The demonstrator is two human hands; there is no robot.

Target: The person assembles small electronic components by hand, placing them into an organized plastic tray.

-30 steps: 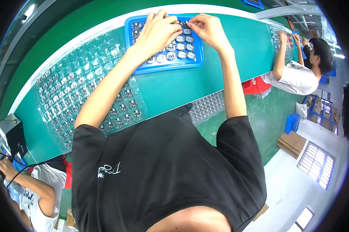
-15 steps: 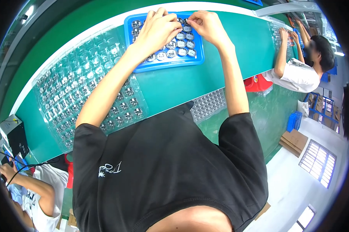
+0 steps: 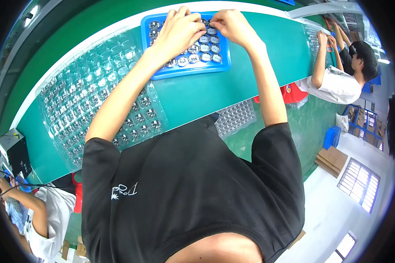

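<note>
A blue plastic tray (image 3: 197, 72) stands at the table's far edge, holding rows of small round parts (image 3: 206, 57) with pale faces and dark rims. Over its middle is my left hand (image 3: 180, 34), fingers bent and closed; whatever they may hold is hidden. My right hand (image 3: 232, 27) comes in over the tray's far right corner. Its thumb and index finger pinch a small dark round part at the end of a row. Both hands are close together, with a narrow gap between their fingertips.
A clear plastic blister tray (image 3: 102, 81) with several dark metallic parts covers the left of the green table (image 3: 267, 57). A black box (image 3: 14, 153) stands at the left end. Co-workers sit on both sides, one at the right with a white shirt (image 3: 337, 85). Another blister sheet (image 3: 236, 119) lies below the table edge.
My right forearm has swung slightly right, its hand nearly in place. My left hand stays over the tray. The co-worker at the lower left has shifted an arm.
</note>
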